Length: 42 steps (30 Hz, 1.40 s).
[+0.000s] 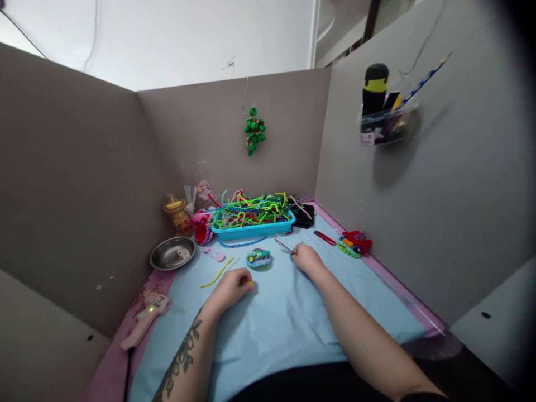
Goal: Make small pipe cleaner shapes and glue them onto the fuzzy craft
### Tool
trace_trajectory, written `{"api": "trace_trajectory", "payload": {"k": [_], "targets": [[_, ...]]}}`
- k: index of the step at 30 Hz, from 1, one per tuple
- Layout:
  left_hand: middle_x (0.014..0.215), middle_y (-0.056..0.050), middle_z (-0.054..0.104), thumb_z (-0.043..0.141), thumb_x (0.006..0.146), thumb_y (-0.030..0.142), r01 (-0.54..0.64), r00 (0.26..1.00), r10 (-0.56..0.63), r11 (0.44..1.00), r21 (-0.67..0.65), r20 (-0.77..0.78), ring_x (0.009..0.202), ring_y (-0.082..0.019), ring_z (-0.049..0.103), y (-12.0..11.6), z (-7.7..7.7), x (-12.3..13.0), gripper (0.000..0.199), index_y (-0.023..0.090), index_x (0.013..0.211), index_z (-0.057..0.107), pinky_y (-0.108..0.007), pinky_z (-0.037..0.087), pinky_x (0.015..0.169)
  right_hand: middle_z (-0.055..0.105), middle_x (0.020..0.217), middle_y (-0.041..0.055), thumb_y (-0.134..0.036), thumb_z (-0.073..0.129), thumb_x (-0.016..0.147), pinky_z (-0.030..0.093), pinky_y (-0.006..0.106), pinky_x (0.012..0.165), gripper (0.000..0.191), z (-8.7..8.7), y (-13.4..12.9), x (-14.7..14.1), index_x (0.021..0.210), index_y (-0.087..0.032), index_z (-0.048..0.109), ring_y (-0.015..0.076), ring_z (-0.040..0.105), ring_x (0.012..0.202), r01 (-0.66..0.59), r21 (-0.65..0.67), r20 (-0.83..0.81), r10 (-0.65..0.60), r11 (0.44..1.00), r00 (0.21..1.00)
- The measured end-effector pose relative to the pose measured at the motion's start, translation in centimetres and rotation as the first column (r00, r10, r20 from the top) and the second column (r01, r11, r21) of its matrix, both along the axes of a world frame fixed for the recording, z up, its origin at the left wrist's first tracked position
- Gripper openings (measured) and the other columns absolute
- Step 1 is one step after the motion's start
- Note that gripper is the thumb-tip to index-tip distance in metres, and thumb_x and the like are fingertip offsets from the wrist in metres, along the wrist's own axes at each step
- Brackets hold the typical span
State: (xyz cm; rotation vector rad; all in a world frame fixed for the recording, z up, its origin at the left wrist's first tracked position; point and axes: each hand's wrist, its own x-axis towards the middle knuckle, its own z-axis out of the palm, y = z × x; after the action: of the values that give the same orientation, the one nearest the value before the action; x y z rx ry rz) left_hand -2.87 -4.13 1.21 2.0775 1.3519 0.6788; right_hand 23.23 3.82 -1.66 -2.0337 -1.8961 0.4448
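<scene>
My left hand (pixel 238 286) is closed, its fingers curled in a pinch. A small bit of yellow fuzzy stem (pixel 250 283) shows at its fingertips; most of it is hidden. Beside that hand, a longer yellow pipe cleaner (pixel 216 273) lies on the blue cloth. My right hand (pixel 306 259) is closed round slim metal scissors (pixel 283 244), with their tips pointing away to the left; the handles are hidden by the fingers. Between and beyond both hands rests a small rounded blue-green pipe-cleaner piece (pixel 258 258) with a yellow dot.
A blue tray (pixel 255 229) heaped with coloured pipe cleaners stands at the back. On the left are a metal bowl (pixel 161 255), a pink glue gun (pixel 146 321) and a pink clip-like piece (pixel 214 254). A red cutter (pixel 325 238) and red figure (pixel 355 244) lie right. Grey panels surround the table.
</scene>
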Motion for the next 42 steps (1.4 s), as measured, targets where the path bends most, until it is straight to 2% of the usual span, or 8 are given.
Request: {"api": "trace_trajectory", "payload": {"k": [7, 11, 14, 19, 24, 28, 33, 42], "targets": [[0.071, -0.003, 0.064, 0.061, 0.072, 0.031, -0.245, 0.877, 0.204, 0.969, 0.039, 0.435, 0.062, -0.015, 0.057, 0.7, -0.4, 1.1, 0.017, 0.017, 0.081, 0.063, -0.024, 0.043, 0.058, 0.062, 0.093, 0.0088, -0.019, 0.052, 0.076, 0.039, 0.026, 0.070, 0.017, 1.7, -2.4, -2.3, 0.090, -0.016, 0.061, 0.0191, 0.057, 0.085, -0.039, 0.230, -0.195, 0.085, 0.972, 0.977], [0.085, -0.006, 0.068, 0.055, 0.079, 0.026, -0.287, 0.934, 0.166, 0.875, 0.389, 0.317, 0.079, -0.018, 0.062, 0.1, -0.7, 1.5, 0.012, 0.020, 0.084, 0.064, -0.029, 0.048, 0.070, 0.057, 0.067, -0.0003, -0.030, 0.056, 0.075, 0.039, 0.023, 0.058, 0.014, 2.4, -5.1, -6.3, 0.078, -0.017, 0.058, 0.0127, 0.052, 0.062, -0.343, 0.274, -0.709, 0.430, 0.898, 0.559], [0.087, -0.006, 0.069, 0.052, 0.082, 0.020, -0.226, 0.969, 0.105, 0.737, 0.637, 0.222, 0.084, -0.018, 0.062, -0.4, -0.4, 1.7, 0.012, 0.020, 0.080, 0.064, -0.034, 0.047, 0.080, 0.044, 0.051, -0.0062, -0.040, 0.058, 0.074, 0.029, 0.020, 0.043, 0.023, 2.4, -6.2, -8.1, 0.074, -0.018, 0.054, 0.0078, 0.038, 0.043, -0.410, 0.199, -0.894, 0.336, 0.890, 0.296], [0.083, -0.005, 0.069, 0.053, 0.082, 0.015, -0.121, 0.992, 0.048, 0.675, 0.728, 0.121, 0.080, -0.017, 0.061, -0.6, -0.1, 2.0, 0.014, 0.021, 0.081, 0.066, -0.032, 0.048, 0.076, 0.043, 0.049, -0.0071, -0.042, 0.067, 0.066, 0.017, 0.018, 0.035, 0.030, 2.2, -6.4, -8.3, 0.069, -0.018, 0.051, 0.0052, 0.031, 0.038, -0.423, 0.086, -0.977, 0.160, 0.902, 0.142], [0.096, -0.007, 0.068, 0.051, 0.083, 0.019, -0.178, 0.963, 0.025, 0.805, 0.566, 0.268, 0.091, -0.019, 0.061, -0.4, -0.6, 2.1, 0.017, 0.022, 0.091, 0.066, -0.032, 0.048, 0.080, 0.039, 0.043, -0.0092, -0.039, 0.064, 0.068, 0.016, 0.019, 0.035, 0.026, 2.0, -6.0, -8.2, 0.068, -0.019, 0.048, 0.0052, 0.026, 0.035, -0.400, 0.062, -0.974, 0.142, 0.914, 0.174], [0.087, -0.007, 0.066, 0.055, 0.080, 0.035, -0.282, 0.856, 0.195, 0.952, 0.116, 0.479, 0.077, -0.018, 0.061, 0.1, -1.0, 2.2, 0.024, 0.017, 0.094, 0.063, -0.025, 0.048, 0.059, 0.045, 0.052, -0.0057, -0.034, 0.060, 0.072, 0.030, 0.021, 0.046, 0.020, 2.0, -5.9, -8.2, 0.066, -0.017, 0.050, 0.0079, 0.038, 0.047, -0.331, 0.224, -0.865, 0.343, 0.917, 0.365], [0.057, 0.001, 0.053, 0.058, 0.073, 0.047, -0.151, 0.844, 0.208, 0.977, -0.154, 0.494, 0.047, -0.009, 0.043, 0.5, -1.1, 2.2, 0.034, 0.014, 0.068, 0.058, -0.020, 0.035, 0.044, 0.049, 0.062, -0.0032, -0.026, 0.054, 0.076, 0.036, 0.023, 0.057, 0.013, 1.9, -6.1, -8.2, 0.067, -0.017, 0.052, 0.0110, 0.045, 0.058, -0.366, 0.317, -0.718, 0.474, 0.875, 0.510], [0.055, 0.005, 0.044, 0.052, 0.078, 0.047, -0.067, 0.880, 0.150, 0.979, -0.194, 0.452, 0.047, -0.008, 0.034, -0.1, -0.5, 2.2, 0.035, 0.016, 0.064, 0.051, -0.020, 0.026, 0.048, 0.049, 0.063, -0.0051, -0.031, 0.063, 0.073, 0.033, 0.021, 0.050, 0.018, 1.2, -5.7, -8.6, 0.077, -0.019, 0.049, 0.0084, 0.044, 0.051, -0.411, 0.298, -0.877, 0.417, 0.861, 0.237]]}}
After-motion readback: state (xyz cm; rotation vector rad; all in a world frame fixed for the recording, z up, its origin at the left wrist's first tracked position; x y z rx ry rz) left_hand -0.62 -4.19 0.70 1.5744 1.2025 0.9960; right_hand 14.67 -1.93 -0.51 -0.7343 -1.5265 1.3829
